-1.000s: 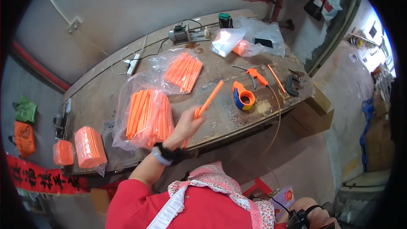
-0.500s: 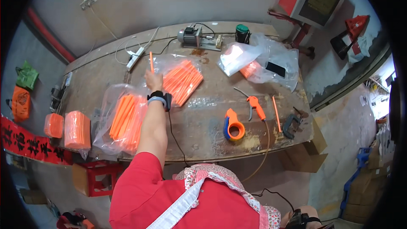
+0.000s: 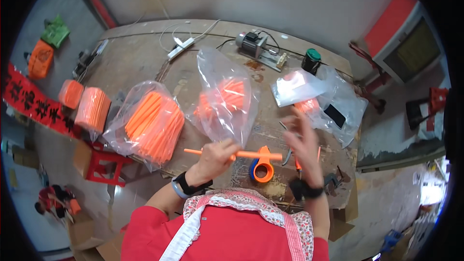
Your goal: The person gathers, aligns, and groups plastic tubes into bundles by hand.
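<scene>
The left hand (image 3: 216,158) has its grip pinched around an orange tube (image 3: 258,155) above the surface (image 3: 186,79), near the dispenser (image 3: 263,173), the blurred right hand (image 3: 303,145) appears spread and empty, and beyond, loose tubes (image 3: 151,128) remain in clear bags (image 3: 212,66), while two packs (image 3: 93,110) look already wrapped.

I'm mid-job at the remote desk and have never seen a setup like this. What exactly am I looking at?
There is no machine arm: these are a person's two bare hands. The picture comes from a wide fisheye camera worn on the head, looking down, so straight edges bend. The left hand grips orange tubing that sticks out on both sides. The right hand, blurred, is open and seems to hold nothing. On the table are clear bags of orange tubes, a motor and a phone.
</scene>
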`<state>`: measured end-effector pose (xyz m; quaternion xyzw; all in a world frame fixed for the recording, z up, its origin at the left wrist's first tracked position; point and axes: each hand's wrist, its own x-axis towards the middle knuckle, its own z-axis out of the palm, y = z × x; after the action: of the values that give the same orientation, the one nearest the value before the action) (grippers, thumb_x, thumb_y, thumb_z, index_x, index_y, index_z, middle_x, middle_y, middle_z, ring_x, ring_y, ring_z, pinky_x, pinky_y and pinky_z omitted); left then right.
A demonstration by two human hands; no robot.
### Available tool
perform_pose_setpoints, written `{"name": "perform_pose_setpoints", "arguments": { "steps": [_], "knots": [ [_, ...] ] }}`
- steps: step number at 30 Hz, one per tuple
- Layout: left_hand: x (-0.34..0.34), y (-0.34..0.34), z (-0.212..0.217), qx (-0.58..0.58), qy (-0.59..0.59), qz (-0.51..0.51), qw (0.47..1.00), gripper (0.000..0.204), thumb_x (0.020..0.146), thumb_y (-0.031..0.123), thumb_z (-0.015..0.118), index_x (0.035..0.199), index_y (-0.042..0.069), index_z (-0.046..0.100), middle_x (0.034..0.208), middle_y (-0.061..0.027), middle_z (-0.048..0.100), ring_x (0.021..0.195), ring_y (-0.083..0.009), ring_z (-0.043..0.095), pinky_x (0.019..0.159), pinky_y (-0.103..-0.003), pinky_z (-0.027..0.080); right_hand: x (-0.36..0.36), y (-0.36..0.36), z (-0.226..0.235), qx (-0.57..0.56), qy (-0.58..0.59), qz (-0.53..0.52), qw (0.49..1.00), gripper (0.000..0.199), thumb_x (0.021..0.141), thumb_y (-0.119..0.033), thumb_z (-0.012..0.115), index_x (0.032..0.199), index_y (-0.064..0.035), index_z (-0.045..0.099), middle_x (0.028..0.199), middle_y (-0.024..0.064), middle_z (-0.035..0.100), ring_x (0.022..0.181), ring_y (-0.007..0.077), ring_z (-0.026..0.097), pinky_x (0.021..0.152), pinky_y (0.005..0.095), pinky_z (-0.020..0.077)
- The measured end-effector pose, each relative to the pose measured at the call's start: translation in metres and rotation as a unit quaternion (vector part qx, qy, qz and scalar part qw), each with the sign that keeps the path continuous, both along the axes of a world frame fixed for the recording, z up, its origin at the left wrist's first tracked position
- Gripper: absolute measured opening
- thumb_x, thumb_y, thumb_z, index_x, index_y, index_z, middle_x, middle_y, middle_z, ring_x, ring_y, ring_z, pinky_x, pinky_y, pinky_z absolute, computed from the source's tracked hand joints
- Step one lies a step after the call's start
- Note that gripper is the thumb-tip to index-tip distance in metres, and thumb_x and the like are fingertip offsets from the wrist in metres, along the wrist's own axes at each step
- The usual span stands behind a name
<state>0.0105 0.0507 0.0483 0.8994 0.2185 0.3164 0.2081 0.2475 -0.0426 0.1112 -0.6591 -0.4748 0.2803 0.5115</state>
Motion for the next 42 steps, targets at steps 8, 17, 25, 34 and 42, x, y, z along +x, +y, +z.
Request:
{"name": "perform_pose_setpoints", "arguments": {
  "steps": [8,17,25,34,42],
  "knots": [
    [-0.033,-0.040,-0.008,-0.092,0.137,-0.060,0.985,0.027,0.072,0.009,0.067,0.099,0.008,0.064,0.085,-0.0057,0.062,0.069,-0.0270,0.063,0.058,-0.036,0.051,-0.044,0.092,-0.150,-0.211,-0.278,0.186,0.919,0.067,0.079,-0.041,0.065,0.131,-0.0051,0.042,0.090,0.0134,0.065,0.078,0.0318,0.064,0.067,0.0430,0.0492],
    [0.012,0.033,0.012,-0.013,-0.178,0.059,0.982,0.030,0.077,-0.004,0.056,0.106,0.002,0.060,0.095,-0.0206,0.064,0.085,-0.0353,0.064,0.074,-0.039,0.051,-0.012,0.064,-0.127,0.013,0.378,-0.019,0.925,0.014,0.093,-0.014,0.048,0.105,-0.0096,0.053,0.074,-0.0042,0.055,0.061,0.0039,0.053,0.054,0.0199,0.0468],
    [-0.011,0.100,-0.092,-0.133,0.483,-0.022,0.865,0.019,0.076,0.009,0.057,0.092,0.003,0.064,0.085,-0.0208,0.066,0.086,-0.0381,0.064,0.071,-0.044,0.050,-0.020,0.037,-0.146,0.022,0.370,-0.033,0.928,0.016,0.096,-0.021,0.050,0.106,-0.0097,0.053,0.080,-0.0014,0.060,0.062,0.0051,0.058,0.051,0.0195,0.0486],
    [0.104,0.141,-0.155,-0.053,0.374,0.000,0.926,0.053,0.075,0.027,0.066,0.117,-0.001,0.051,0.125,-0.0326,0.046,0.124,-0.0423,0.041,0.100,-0.050,0.036,-0.023,0.039,-0.144,0.025,0.355,-0.039,0.934,0.018,0.093,-0.016,0.047,0.109,-0.0079,0.053,0.078,0.0004,0.062,0.059,0.0064,0.057,0.047,0.0204,0.0478],
    [0.092,0.111,-0.153,0.080,0.270,0.018,0.959,0.092,0.065,0.030,0.076,0.141,0.003,0.031,0.139,-0.0311,0.034,0.131,-0.0454,0.030,0.107,-0.054,0.025,-0.037,0.019,-0.159,-0.020,0.374,-0.021,0.927,0.020,0.094,-0.015,0.050,0.111,-0.0064,0.053,0.074,0.0002,0.060,0.055,0.0060,0.055,0.050,0.0206,0.0444]
  ]
}}
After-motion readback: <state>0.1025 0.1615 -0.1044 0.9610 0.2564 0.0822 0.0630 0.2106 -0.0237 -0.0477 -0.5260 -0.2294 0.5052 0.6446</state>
